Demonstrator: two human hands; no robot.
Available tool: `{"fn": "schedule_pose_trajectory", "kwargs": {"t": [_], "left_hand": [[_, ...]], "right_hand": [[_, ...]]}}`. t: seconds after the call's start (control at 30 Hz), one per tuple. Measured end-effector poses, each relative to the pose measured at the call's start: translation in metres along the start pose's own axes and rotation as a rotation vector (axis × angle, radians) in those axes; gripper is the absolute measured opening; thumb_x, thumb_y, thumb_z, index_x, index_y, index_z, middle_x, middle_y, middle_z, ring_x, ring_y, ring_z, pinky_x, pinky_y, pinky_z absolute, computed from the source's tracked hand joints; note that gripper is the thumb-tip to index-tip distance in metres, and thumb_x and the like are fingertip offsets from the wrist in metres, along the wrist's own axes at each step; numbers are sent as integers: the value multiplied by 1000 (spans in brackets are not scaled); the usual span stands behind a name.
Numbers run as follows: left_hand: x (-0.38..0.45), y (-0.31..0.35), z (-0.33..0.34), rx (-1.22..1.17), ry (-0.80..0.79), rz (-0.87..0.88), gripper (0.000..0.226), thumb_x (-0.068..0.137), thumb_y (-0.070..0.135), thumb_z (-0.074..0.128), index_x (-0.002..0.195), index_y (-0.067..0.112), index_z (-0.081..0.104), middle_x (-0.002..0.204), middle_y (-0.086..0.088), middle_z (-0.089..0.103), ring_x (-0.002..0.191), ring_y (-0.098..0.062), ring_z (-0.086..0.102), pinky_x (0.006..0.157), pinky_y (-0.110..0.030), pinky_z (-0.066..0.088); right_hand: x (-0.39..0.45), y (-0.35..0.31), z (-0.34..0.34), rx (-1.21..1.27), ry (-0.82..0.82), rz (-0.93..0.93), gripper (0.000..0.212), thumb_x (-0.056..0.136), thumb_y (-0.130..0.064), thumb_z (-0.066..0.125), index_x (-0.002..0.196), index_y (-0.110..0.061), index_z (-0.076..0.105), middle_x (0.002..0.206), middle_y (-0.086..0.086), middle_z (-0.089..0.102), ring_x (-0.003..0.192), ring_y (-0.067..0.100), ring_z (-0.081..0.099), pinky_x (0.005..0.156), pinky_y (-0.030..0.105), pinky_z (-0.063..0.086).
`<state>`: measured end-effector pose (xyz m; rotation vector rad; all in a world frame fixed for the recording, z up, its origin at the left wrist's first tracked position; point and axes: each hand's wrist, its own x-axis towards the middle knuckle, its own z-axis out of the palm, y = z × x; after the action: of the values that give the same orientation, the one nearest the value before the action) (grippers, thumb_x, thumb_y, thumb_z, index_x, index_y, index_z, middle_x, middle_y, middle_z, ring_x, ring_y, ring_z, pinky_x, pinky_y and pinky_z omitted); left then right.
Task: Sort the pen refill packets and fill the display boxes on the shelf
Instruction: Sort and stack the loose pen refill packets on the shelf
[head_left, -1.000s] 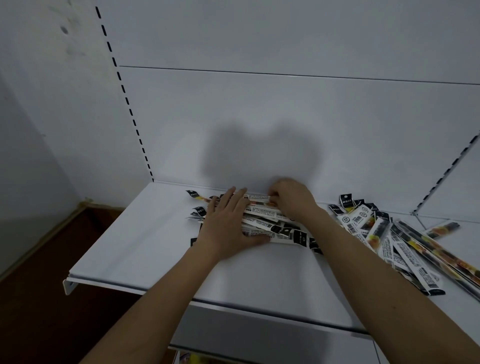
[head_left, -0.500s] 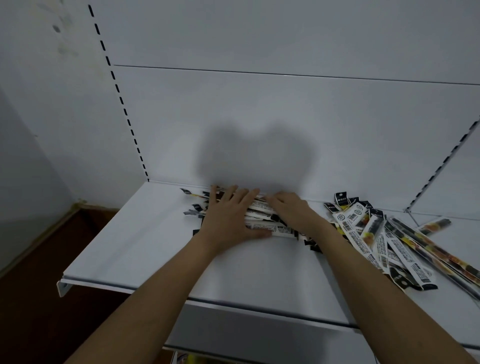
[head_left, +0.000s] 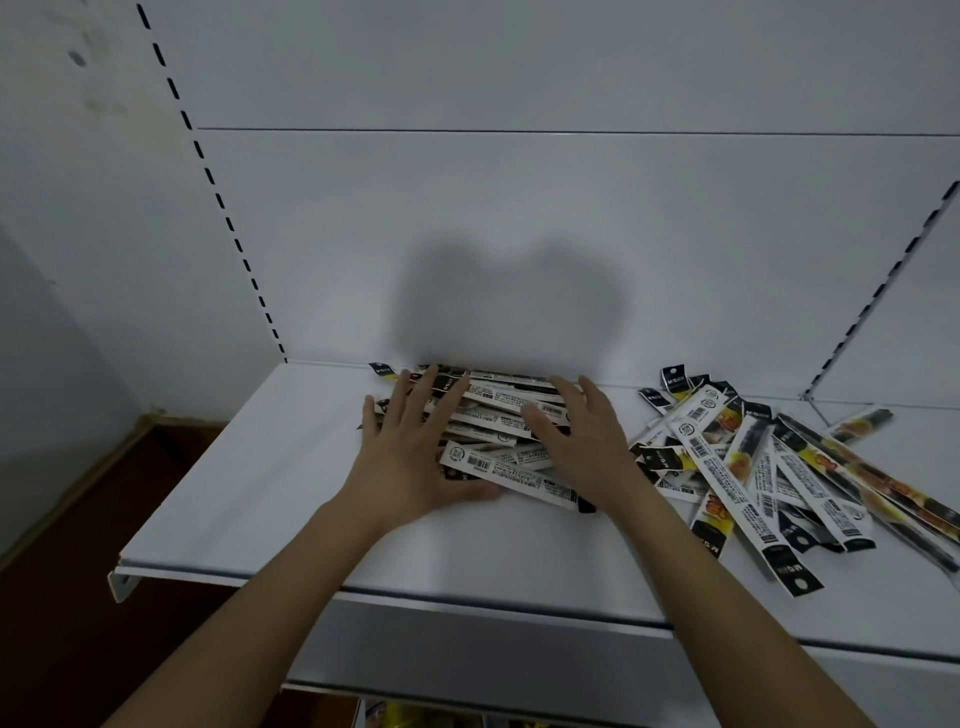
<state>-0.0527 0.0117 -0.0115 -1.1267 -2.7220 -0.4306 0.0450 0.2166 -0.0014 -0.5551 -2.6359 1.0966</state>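
A heap of long white and black pen refill packets lies at the back of the white shelf. My left hand rests flat on the heap's left end, fingers spread, thumb under the front packet. My right hand lies flat on its right end with straight fingers. A second, looser pile of packets, some with orange and yellow print, fans out to the right of my right hand. No display box is in view.
The shelf's white back panel rises right behind the heap, with slotted uprights left and right. A brown floor shows left of the shelf. Coloured goods peek out below the shelf's front edge.
My right hand has uncurled and slid from the back of the heap to lie flat on its right end. My left hand has spread wider over the left end. The view shifted slightly.
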Motion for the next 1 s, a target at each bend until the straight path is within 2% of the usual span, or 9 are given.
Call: {"fn": "schedule_pose_trajectory", "kwargs": {"t": [0.1, 0.2, 0.27, 0.33, 0.4, 0.47, 0.57, 0.77, 1.0], "left_hand": [[17, 11, 5, 24, -51, -76, 112, 63, 95, 38, 153, 46, -5, 166, 6, -6, 152, -22, -14, 118, -60, -5], [30, 15, 9, 3, -90, -129, 106, 65, 94, 30, 154, 45, 1, 166, 4, -2, 152, -22, -11, 119, -60, -2], [34, 14, 12, -24, -62, -146, 106, 65, 95, 27, 155, 44, 6, 166, 2, 1, 152, -23, -8, 119, -58, 1], [34, 12, 16, -15, -4, -130, 110, 63, 97, 23, 156, 38, 11, 166, 2, 1, 152, -22, -8, 118, -60, 1], [32, 11, 19, 7, 69, -81, 114, 63, 98, 23, 156, 34, 14, 166, 4, 2, 152, -22, -8, 116, -63, -1], [32, 10, 19, 27, 114, -17, 110, 64, 98, 22, 156, 38, 12, 166, 5, 5, 153, -23, -4, 115, -65, -1], [31, 10, 17, 30, 51, 2, 92, 72, 94, 12, 153, 50, 10, 165, 8, 9, 153, -22, 1, 116, -63, -4], [32, 9, 22, -2, 99, -30, 76, 82, 79, 19, 149, 46, 30, 157, 9, 32, 147, -23, 23, 116, -57, 4], [30, 9, 22, -31, 133, -28, 78, 78, 77, 26, 146, 42, 41, 153, 4, 40, 143, -26, 28, 115, -59, 8]], "right_hand": [[15, -3, 6, 74, 61, 109, 75, 93, -68, 38, 154, -26, 28, 165, 8, 12, 151, 27, 9, 122, 47, 12], [37, -6, 4, 38, 22, 63, 82, 85, -78, 32, 137, -19, 53, 145, 10, 48, 136, 30, 40, 114, 49, 31], [46, -7, 3, 40, 20, 57, 69, 89, -70, 35, 128, -19, 59, 132, 7, 57, 125, 29, 50, 108, 48, 38], [51, -6, 0, 10, 35, 59, 48, 97, -55, 41, 128, -22, 58, 133, 3, 57, 122, 29, 51, 105, 46, 40], [56, -10, -4, -185, 168, -30, 37, 100, -40, 45, 130, -22, 57, 138, 3, 53, 122, 29, 50, 101, 45, 41], [62, -16, -4, -326, 288, -173, 33, 100, -22, 47, 131, -17, 58, 138, 6, 54, 119, 31, 53, 95, 43, 42], [75, -23, 1, -398, 239, -208, 39, 96, -4, 45, 130, -15, 62, 132, 8, 61, 114, 31, 58, 92, 38, 45], [86, -32, 10, -544, 143, -96, 28, 89, 1, 50, 101, -9, 72, 103, 11, 68, 94, 29, 63, 74, 30, 45], [90, -42, 14, -725, 124, -140, 24, 89, 4, 54, 104, -8, 69, 105, 9, 68, 97, 28, 64, 70, 26, 38]]}}
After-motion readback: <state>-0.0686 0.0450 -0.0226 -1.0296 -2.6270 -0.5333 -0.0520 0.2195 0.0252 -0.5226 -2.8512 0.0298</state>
